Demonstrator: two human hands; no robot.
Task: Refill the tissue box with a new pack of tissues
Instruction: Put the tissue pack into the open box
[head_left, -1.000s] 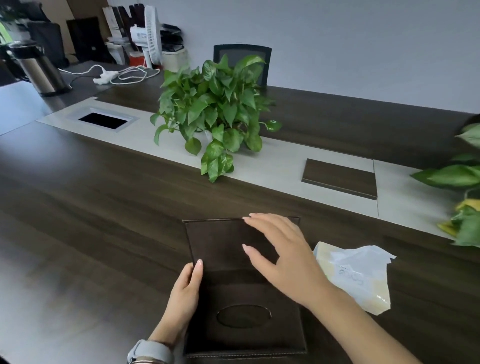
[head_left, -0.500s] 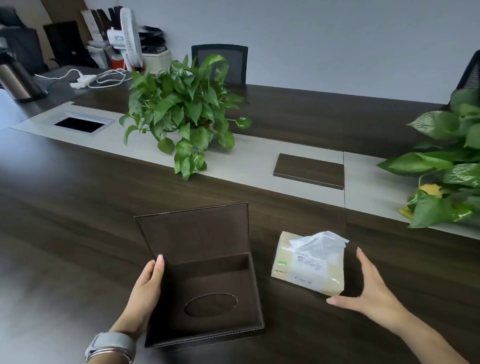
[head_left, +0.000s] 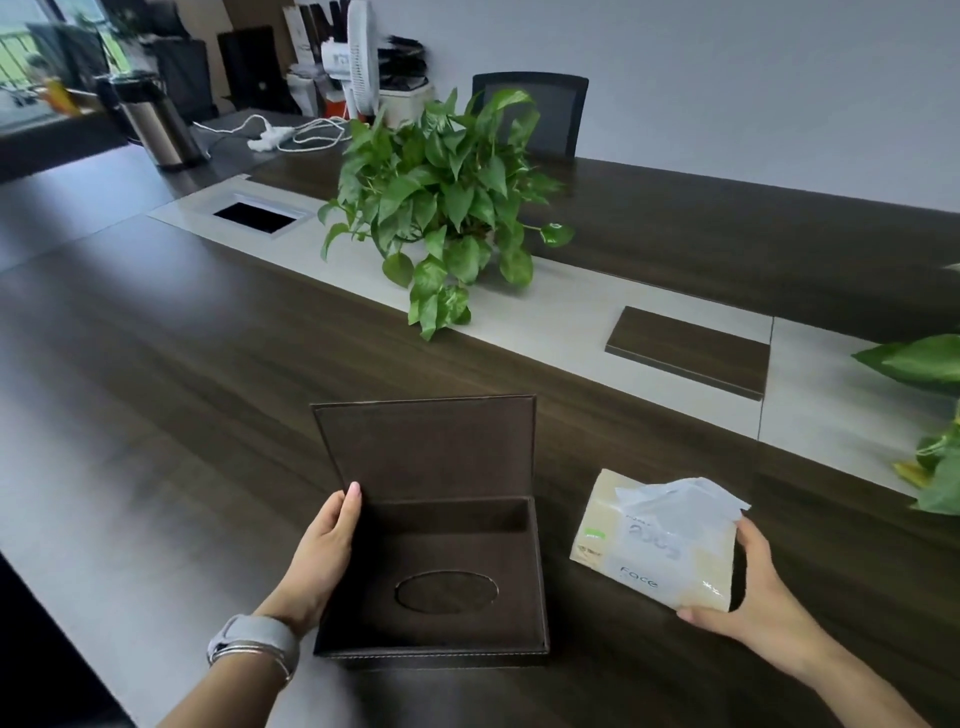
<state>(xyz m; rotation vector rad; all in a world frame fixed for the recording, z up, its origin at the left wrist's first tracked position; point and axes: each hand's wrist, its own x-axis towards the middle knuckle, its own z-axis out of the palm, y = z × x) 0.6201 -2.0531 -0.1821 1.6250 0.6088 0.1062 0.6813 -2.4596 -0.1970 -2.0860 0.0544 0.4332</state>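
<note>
While a dark brown tissue box (head_left: 447, 571) lies open and upside down on the dark wooden table (head_left: 156, 389), the left hand (head_left: 322, 556) grips its left wall. The right hand (head_left: 748, 587) clasps the tissue pack (head_left: 654, 540), just right of the box.

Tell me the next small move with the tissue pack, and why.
Probably lift the tissue pack with the right hand, already curled round its near end, and carry it over the tissue box: the box lies open and empty, steadied by the left hand.
</note>
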